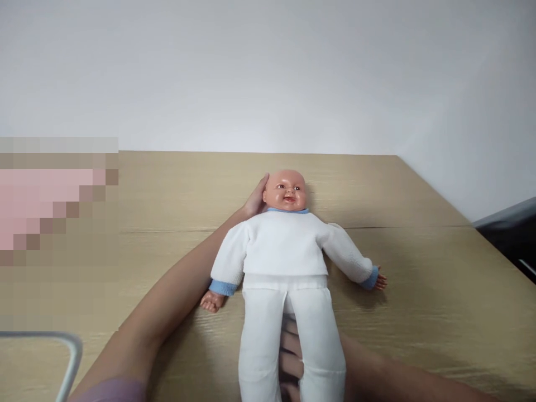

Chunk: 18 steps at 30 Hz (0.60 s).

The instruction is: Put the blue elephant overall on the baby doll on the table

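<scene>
A baby doll (286, 245) lies face up over the table, in a white top and white trousers with blue trim at the neck and cuffs. My left hand (256, 198) cups the back and side of its head; most of the fingers are hidden behind the head. Beneath the legs is my right hand (291, 353), reaching in from the right, with its fingers showing in the gap between the trouser legs. The doll's arms spread out to both sides, and its feet are cut off by the lower edge of the view.
The wooden table (419, 268) has a seam running across it, with a pale wall behind. A light metal or plastic bar (75, 352) curves in at the lower left. A blurred-out pink patch (37, 201) is at the left. Something black (511, 234) stands beyond the right edge.
</scene>
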Tool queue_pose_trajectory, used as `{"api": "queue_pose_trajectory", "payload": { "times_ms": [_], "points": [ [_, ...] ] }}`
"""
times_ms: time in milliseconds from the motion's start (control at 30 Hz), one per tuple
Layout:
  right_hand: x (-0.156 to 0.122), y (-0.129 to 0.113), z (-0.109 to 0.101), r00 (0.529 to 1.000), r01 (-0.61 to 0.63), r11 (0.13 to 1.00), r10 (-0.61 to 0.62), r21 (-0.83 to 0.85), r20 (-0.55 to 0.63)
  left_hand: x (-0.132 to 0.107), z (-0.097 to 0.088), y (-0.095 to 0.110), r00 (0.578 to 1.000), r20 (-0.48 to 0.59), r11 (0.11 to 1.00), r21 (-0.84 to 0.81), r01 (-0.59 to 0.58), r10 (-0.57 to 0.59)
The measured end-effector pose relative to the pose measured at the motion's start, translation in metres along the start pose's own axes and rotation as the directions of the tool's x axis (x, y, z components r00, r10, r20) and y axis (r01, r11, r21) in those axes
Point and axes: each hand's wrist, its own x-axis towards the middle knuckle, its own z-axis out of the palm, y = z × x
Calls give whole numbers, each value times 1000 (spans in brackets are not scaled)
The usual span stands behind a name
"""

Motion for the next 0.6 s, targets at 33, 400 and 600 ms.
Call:
{"api": "queue_pose_trajectory", "payload": {
  "times_ms": [33, 400, 600],
  "points": [
    [2, -1, -3, 999, 31, 999, -31, -32, 15, -1, 0, 0, 1000, -2, 1000, 6, 2, -2],
    [8, -18, -7, 997, 81, 982, -79, -172, 18, 3, -11, -1, 1000, -1, 1000, 12, 16, -16],
    [16, -35, -13, 999, 45, 983, -50, -177, -19, 4, -13, -2, 1000, 10, 998, 54, 20, -20]
  ]
}}
